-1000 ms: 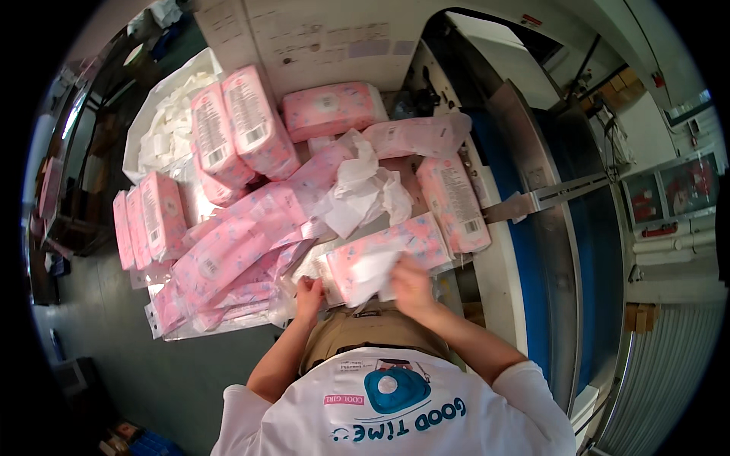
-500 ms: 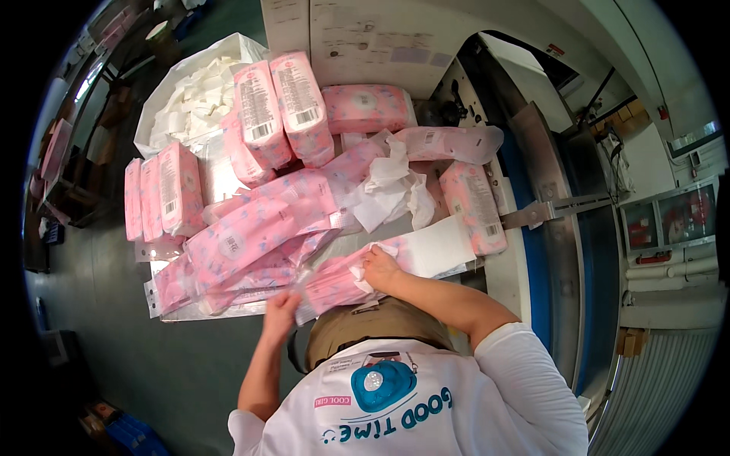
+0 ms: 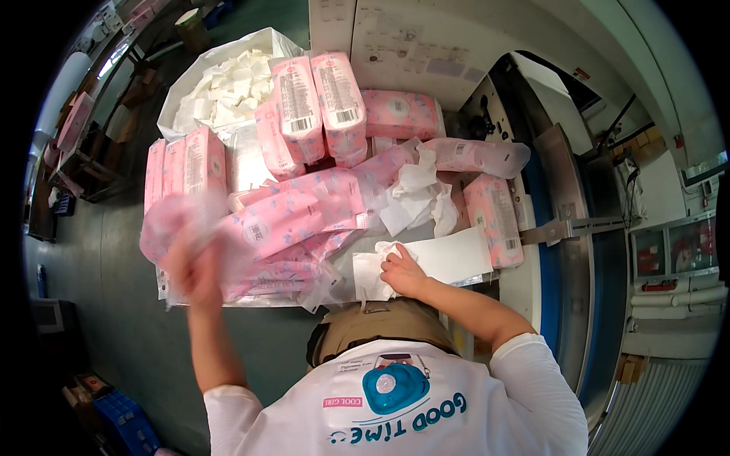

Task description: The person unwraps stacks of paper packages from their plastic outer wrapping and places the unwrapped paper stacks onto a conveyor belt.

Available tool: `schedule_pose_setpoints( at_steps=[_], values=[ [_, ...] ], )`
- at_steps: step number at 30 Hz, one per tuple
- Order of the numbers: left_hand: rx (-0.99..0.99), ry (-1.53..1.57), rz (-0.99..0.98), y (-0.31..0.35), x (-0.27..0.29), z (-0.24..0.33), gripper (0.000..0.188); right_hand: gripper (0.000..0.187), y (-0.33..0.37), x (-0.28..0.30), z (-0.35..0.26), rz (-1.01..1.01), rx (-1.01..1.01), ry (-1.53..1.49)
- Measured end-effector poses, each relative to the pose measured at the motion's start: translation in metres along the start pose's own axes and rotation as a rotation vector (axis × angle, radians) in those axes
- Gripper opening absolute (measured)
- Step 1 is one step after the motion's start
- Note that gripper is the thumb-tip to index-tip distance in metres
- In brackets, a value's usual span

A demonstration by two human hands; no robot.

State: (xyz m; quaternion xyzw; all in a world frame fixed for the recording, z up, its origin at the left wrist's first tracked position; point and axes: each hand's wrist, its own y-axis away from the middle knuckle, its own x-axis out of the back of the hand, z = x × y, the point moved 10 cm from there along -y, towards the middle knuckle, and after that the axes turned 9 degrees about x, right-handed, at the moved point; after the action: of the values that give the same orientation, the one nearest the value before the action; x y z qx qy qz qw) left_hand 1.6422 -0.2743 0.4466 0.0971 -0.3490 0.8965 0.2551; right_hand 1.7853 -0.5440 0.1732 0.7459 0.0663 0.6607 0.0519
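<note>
My left hand (image 3: 196, 266), smeared by motion, is closed on a pink printed plastic bag (image 3: 176, 224) at the left edge of the work surface. The bag is blurred too and looks limp. My right hand (image 3: 403, 273) presses a crumpled white tissue (image 3: 372, 277) with bent fingers, on the near end of a flat white sheet or stack (image 3: 452, 261). Between the hands, more flat pink plastic bags (image 3: 304, 216) lie heaped, some overlapping. Beyond my right hand sits a loose bunch of white tissues (image 3: 414, 194).
Filled pink tissue packs stand at the left (image 3: 204, 163), back (image 3: 340, 106) and right (image 3: 493, 220). A white-lined container (image 3: 179, 95) of white scraps is at the back left. Machinery with a metal arm (image 3: 566, 229) borders the right side.
My left hand has swung left and pulled the pink bag off the spot under my right hand, uncovering white tissue there. My right hand stays on the tissue. The whole view has shifted slightly.
</note>
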Motion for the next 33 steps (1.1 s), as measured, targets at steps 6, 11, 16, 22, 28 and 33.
schedule_pose_setpoints(
  at_steps=[6,11,16,22,28,33],
  values=[
    [-0.062,-0.46,-0.759,0.054,-0.234,-0.086,0.015,0.008,-0.017,0.056,0.008,0.298,0.04,-0.082],
    [0.384,0.164,-0.471,0.079,-0.211,-0.062,0.014,0.014,-0.005,0.15,0.114,0.672,-0.165,0.072],
    [0.77,0.025,-0.671,0.234,-0.253,-0.136,0.033,0.064,0.007,0.102,0.171,0.247,-0.463,0.019],
    [1.566,0.564,-0.682,0.317,-0.274,-0.163,0.047,0.044,0.151,0.006,0.147,0.326,-0.822,-0.47],
    [1.364,0.327,-0.998,0.301,-0.28,-0.151,0.059,0.046,0.193,0.009,0.117,0.574,-0.885,-0.373],
    [1.404,0.564,-1.087,0.299,-0.302,-0.108,0.058,0.056,0.224,0.008,0.133,0.67,-0.97,-0.225]
  ],
)
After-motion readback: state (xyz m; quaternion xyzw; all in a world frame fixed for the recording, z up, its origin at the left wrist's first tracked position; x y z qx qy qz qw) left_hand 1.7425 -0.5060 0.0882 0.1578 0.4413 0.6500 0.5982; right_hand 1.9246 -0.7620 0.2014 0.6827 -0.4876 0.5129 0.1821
